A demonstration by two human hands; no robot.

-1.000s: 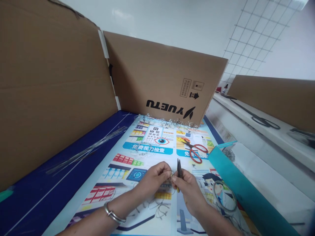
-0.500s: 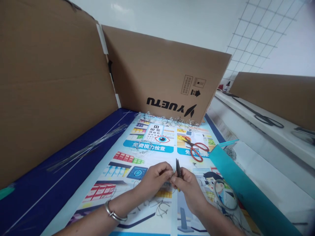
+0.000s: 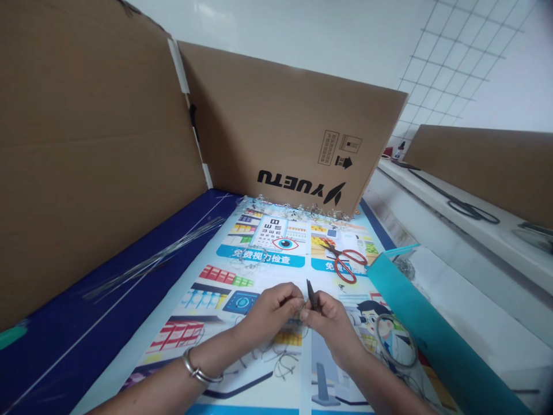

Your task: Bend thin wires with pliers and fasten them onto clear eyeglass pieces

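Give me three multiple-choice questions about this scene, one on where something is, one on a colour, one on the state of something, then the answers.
1. Where does the bundle of straight wires lie?
A) on the dark blue mat
B) on the white shelf
C) in the teal folder

2. What colour are the handles of the scissors on the poster?
A) blue
B) red
C) black

3. The narrow-nosed pliers are:
A) lying flat
B) hanging up
C) held in the right hand

1 A: the wires rest on the mat.
2 B: both loops show red.
3 C: the fingers grip them, tip upward.
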